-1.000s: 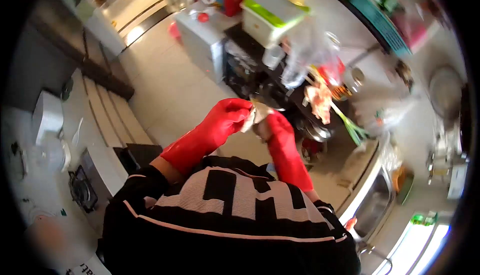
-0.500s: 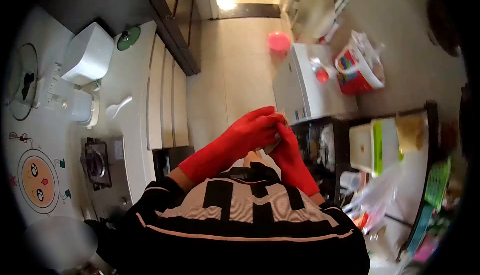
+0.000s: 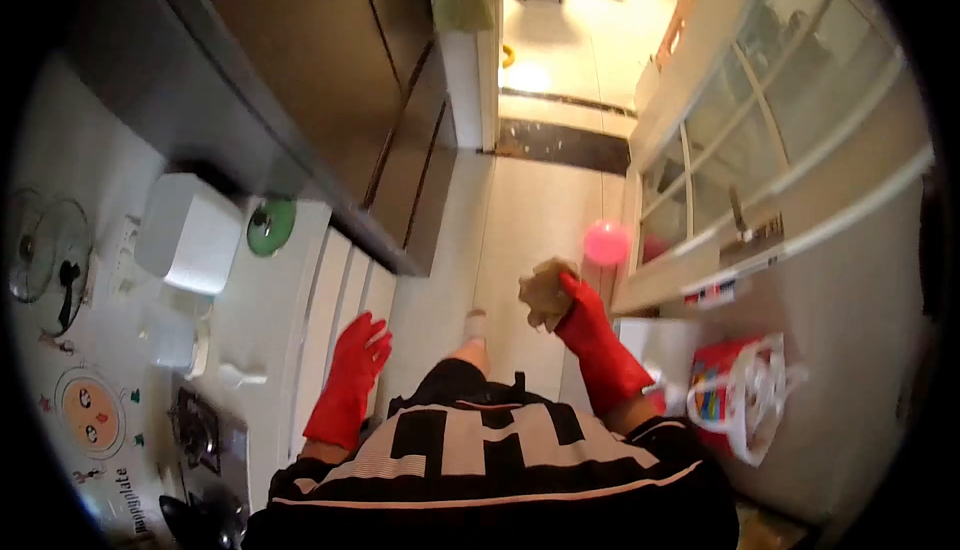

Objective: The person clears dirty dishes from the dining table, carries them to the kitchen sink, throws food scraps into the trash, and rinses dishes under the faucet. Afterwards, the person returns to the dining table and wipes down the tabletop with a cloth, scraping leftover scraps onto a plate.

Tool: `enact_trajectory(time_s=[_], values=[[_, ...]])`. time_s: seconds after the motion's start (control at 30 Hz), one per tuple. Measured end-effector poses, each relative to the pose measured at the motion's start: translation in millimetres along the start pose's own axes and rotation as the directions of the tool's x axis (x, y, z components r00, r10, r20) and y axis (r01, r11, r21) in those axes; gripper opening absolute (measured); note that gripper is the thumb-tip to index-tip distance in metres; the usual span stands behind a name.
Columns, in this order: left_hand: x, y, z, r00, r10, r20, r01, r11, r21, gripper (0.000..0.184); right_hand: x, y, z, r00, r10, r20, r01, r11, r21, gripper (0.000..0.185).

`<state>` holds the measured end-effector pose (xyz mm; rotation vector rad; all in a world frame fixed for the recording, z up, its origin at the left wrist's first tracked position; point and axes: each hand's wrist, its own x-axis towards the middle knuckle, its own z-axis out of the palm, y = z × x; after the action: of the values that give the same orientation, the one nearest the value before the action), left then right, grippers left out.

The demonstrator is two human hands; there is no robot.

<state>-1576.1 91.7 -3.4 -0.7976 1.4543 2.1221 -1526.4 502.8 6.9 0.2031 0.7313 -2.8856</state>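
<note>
The right hand [image 3: 592,335], in a red glove, is raised out in front of the body and holds a crumpled beige cloth [image 3: 547,295]. Its fingers are narrow, pinched on the right part of the cloth, while the rest bunches out to the left above the tiled floor [image 3: 440,315]. The left hand [image 3: 357,365], gloved in the same red, holds nothing; its fingers are spread moderately wide and point up and forward beside the pale drawers [image 3: 345,290], well apart from the cloth. Whether the glove touches the drawer fronts, I cannot tell. Past the cloth and a little to its right, a round pink object [image 3: 608,242] sits near the foot of the open glass-paned door [image 3: 770,120]. Close to the right forearm is a red and white bucket [image 3: 735,395], with white plastic bunched about it. On the left, the counter [image 3: 275,300] carries a green-rimmed lid [image 3: 270,227], a white box [image 3: 190,235] and a white spoon [image 3: 240,376], with a stove burner [image 3: 198,430] nearer the body. Tall dark cabinets [image 3: 300,70] stand beyond the drawers, and a dark threshold strip [image 3: 565,145] crosses the doorway ahead. A lower leg [image 3: 474,340] shows between the hands.
</note>
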Motion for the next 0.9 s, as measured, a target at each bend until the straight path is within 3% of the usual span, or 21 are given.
enact_trajectory(time_s=[0.07,0.1,0.2,0.27,0.3,0.4,0.47,0.53,0.6,0.63,0.67,0.73,0.8,0.83,0.9], values=[[49.2,-4.2,28.0,0.994,-0.088,0.063,0.088,0.996,0.005,0.042,44.3,-19.9,-37.0,0.978,-0.071,-0.195,0.063,0.997,-0.048,0.039],[81.7,0.3,50.3,0.979,-0.189,0.077,0.187,0.982,0.022,0.041,61.3,-29.6,-54.4,0.983,-0.055,-0.178,0.053,0.998,-0.014,0.039],[160.7,37.7,169.7,0.953,-0.287,0.092,0.262,0.94,0.22,0.041,117.4,-85.3,-103.3,0.989,-0.051,-0.138,0.068,0.99,0.127,0.038],[202.9,73.4,250.1,0.944,-0.259,0.204,0.184,0.927,0.325,0.045,142.0,-132.9,-91.7,0.96,-0.131,-0.249,0.137,0.991,0.005,0.037],[226.8,86.6,294.1,0.937,-0.245,0.251,0.14,0.917,0.374,0.047,155.3,-161.7,-83.8,0.957,-0.153,-0.245,0.144,0.988,-0.056,0.028],[299.6,128.5,435.1,0.895,-0.221,0.388,-0.046,0.819,0.572,0.053,205.8,-238.3,-112.2,0.866,-0.227,-0.446,0.254,0.967,0.0,0.021],[341.3,146.2,516.0,0.834,-0.207,0.512,-0.161,0.796,0.584,0.055,239.5,-280.0,-136.8,0.918,-0.289,-0.272,0.371,0.866,0.334,0.011],[389.0,155.0,600.1,0.785,-0.187,0.59,-0.273,0.751,0.601,0.055,270.7,-316.3,-203.3,0.899,-0.398,-0.183,0.432,0.874,0.221,0.022],[437.1,161.4,652.5,0.681,-0.065,0.729,-0.435,0.765,0.475,0.054,306.0,-351.9,-233.7,0.858,-0.333,-0.392,0.418,0.895,0.155,0.019],[452.5,168.4,680.1,0.694,-0.012,0.72,-0.471,0.748,0.466,0.052,328.3,-379.0,-238.3,0.825,-0.296,-0.482,0.399,0.909,0.123,0.018],[479.1,175.4,711.0,0.742,-0.039,0.669,-0.402,0.772,0.492,0.051,358.6,-407.3,-251.7,0.854,-0.264,-0.448,0.361,0.921,0.146,0.016],[515.0,192.6,742.1,0.837,-0.124,0.533,-0.235,0.798,0.554,0.05,425.4,-463.0,-256.1,0.954,-0.262,-0.145,0.3,0.824,0.481,0.014],[542.8,219.7,779.5,0.866,-0.152,0.477,-0.125,0.857,0.5,0.049,478.2,-532.8,-246.5,0.951,-0.194,-0.242,0.221,0.971,0.092,0.011],[562.2,235.6,798.5,0.863,-0.087,0.499,-0.198,0.849,0.49,0.048,514.1,-561.2,-255.0,0.987,-0.16,-0.012,0.158,0.96,0.231,0.011],[616.7,260.3,826.4,0.821,0.074,0.566,-0.367,0.828,0.425,0.046,578.3,-613.0,-267.1,0.993,-0.106,0.059,0.082,0.944,0.321,0.012]])
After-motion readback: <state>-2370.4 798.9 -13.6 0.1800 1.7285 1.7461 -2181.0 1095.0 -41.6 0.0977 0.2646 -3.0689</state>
